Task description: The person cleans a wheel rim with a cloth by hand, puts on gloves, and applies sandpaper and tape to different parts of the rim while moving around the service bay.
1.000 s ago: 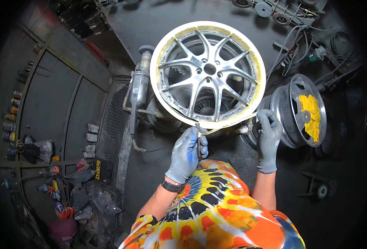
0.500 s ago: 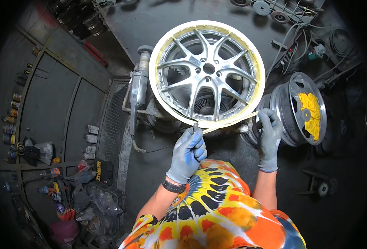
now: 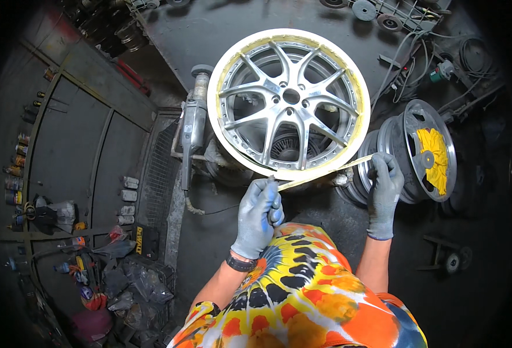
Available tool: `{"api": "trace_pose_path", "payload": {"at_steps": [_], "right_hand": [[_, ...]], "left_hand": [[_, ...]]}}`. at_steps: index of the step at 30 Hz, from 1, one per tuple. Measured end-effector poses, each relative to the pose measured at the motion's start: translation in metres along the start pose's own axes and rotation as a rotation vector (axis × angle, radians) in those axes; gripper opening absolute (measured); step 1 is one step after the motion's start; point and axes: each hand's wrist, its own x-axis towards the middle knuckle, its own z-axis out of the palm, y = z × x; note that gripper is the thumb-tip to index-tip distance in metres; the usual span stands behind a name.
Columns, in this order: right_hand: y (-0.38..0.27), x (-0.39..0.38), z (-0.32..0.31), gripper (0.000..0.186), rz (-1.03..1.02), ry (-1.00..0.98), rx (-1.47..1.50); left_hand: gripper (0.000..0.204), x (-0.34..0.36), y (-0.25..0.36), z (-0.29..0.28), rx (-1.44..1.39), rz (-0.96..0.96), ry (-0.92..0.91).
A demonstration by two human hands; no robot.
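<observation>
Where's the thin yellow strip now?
In the head view, the strip runs from left hand to right hand, by the lower right of the silver wheel.

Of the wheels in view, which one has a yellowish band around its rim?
The spoked silver wheel, ahead of the left hand and right hand, has the yellowish band. The wheel to its right carries a bright yellow cloth instead.

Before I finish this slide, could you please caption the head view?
Beside a spoked wheel, the gloved right hand pinches a yellowish strip; the left hand grips a slim object.
</observation>
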Motion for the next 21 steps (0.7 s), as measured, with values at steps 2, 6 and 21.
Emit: {"api": "trace_pose_path", "payload": {"at_steps": [2, 6, 21], "right_hand": [[0.001, 0.001, -0.002, 0.012, 0.019, 0.004, 0.024], [0.005, 0.004, -0.006, 0.013, 0.013, 0.011, 0.002], [0.0, 0.018, -0.025, 0.013, -0.033, 0.104, -0.032]], "left_hand": [[0.026, 0.002, 0.001, 0.002, 0.06, 0.05, 0.081], [0.026, 0.006, -0.002, -0.002, 0.053, 0.057, 0.133], [0.034, 0.009, 0.007, -0.016, -0.394, -0.225, -0.089]]}}
